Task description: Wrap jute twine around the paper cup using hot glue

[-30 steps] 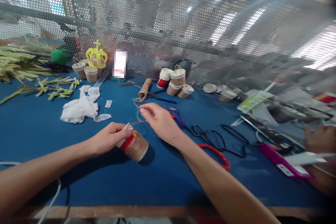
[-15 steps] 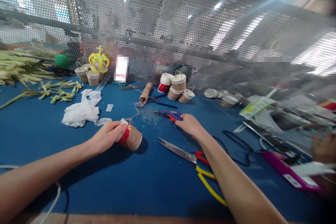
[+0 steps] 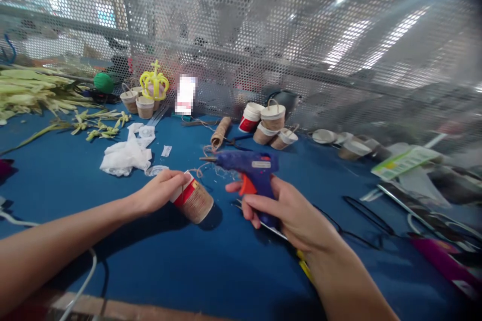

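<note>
My left hand (image 3: 165,189) grips the rim end of a small cup (image 3: 196,201), which is tilted on its side. Twine is wound around the lower part of the cup, and a red and white band shows near the rim. A strand of twine runs from it towards a twine roll (image 3: 220,131) lying behind. In my right hand (image 3: 280,205) is a blue glue gun (image 3: 246,163) with an orange trigger, its nozzle pointing left above the cup. Beneath that hand and forearm lie scissors (image 3: 305,265), mostly covered.
White crumpled plastic (image 3: 126,156) lies left of the cup. Several twine-wrapped cups (image 3: 273,118) stand along the perforated metal screen (image 3: 226,25). A yellow crown-shaped piece (image 3: 154,83) and pale leaves (image 3: 37,90) are at the back left. A black cable (image 3: 361,215) and a purple object (image 3: 444,261) lie right.
My right hand has lifted the glue gun off the table and brought it nearer, and now covers most of the scissors. The cup stays in my left hand. The view has shifted slightly.
</note>
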A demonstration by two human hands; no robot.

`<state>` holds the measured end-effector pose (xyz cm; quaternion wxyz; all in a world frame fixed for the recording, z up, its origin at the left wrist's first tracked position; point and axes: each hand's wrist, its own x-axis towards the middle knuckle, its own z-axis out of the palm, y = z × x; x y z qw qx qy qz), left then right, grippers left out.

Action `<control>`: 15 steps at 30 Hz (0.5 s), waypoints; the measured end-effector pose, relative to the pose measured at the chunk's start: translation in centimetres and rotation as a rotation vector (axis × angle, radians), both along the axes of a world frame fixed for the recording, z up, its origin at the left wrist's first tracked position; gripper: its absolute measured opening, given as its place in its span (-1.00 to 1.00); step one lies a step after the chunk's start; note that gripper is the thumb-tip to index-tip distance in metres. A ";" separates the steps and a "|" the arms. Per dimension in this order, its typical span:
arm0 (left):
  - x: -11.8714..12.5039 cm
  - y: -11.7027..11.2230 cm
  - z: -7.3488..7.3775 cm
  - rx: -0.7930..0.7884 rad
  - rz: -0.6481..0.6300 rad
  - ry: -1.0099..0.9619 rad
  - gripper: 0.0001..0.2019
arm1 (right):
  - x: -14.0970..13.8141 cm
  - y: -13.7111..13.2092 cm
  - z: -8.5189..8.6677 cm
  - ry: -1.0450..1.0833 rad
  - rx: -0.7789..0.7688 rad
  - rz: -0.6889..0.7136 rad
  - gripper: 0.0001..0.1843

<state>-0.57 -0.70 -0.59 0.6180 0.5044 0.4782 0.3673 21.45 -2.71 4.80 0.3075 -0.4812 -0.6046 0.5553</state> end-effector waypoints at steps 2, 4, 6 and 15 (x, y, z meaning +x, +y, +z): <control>0.0 0.3 0.0 -0.101 0.084 -0.050 -0.79 | -0.1 0.0 -0.6 0.053 -0.033 0.002 -0.78; 0.1 0.7 0.2 -0.206 0.141 -0.098 -0.84 | 0.0 0.0 -0.9 0.074 -0.030 -0.020 -0.82; 0.0 1.0 0.4 -0.309 0.181 -0.156 -0.88 | 0.1 0.0 -1.1 0.069 -0.021 -0.039 -0.82; 0.2 0.0 0.4 0.008 0.129 0.004 -0.77 | -0.3 -1.0 -0.6 -0.214 0.109 -0.020 -0.82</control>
